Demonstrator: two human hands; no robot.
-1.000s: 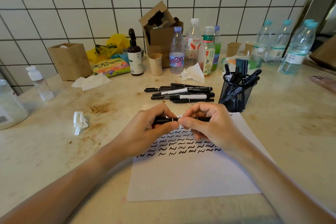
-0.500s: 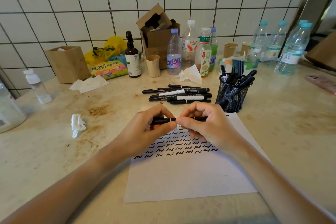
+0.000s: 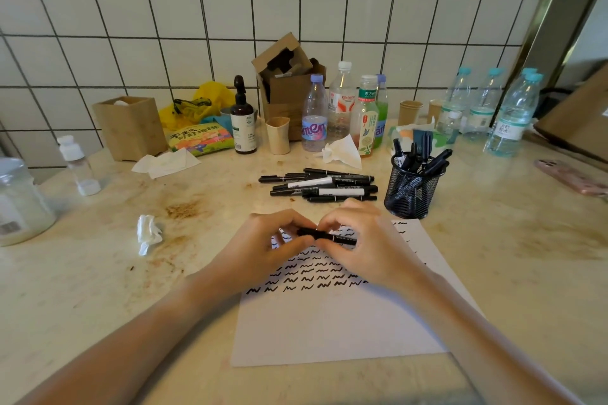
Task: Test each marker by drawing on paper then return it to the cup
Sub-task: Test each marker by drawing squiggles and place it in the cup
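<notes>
A black marker (image 3: 329, 235) lies level between my two hands, just above the white paper (image 3: 335, 322), which bears rows of black squiggles. My left hand (image 3: 266, 246) pinches the marker's left end and my right hand (image 3: 365, 246) pinches its right part; the fingertips meet in the middle. Whether the cap is on is hidden by the fingers. A black mesh cup (image 3: 411, 191) with several markers in it stands just right of and beyond my right hand. A pile of several black markers (image 3: 322, 186) lies on the counter beyond my hands.
Along the tiled wall stand several bottles (image 3: 314, 115), a brown cardboard box (image 3: 289, 85), a paper cup (image 3: 278, 135) and a wooden box (image 3: 131, 126). Crumpled tissue (image 3: 148, 233) lies at left, a pink phone (image 3: 572, 176) at far right, a jar (image 3: 19, 200) at far left.
The hands stay together on the marker; it now tilts slightly down to the right. The view has tipped a little upward.
</notes>
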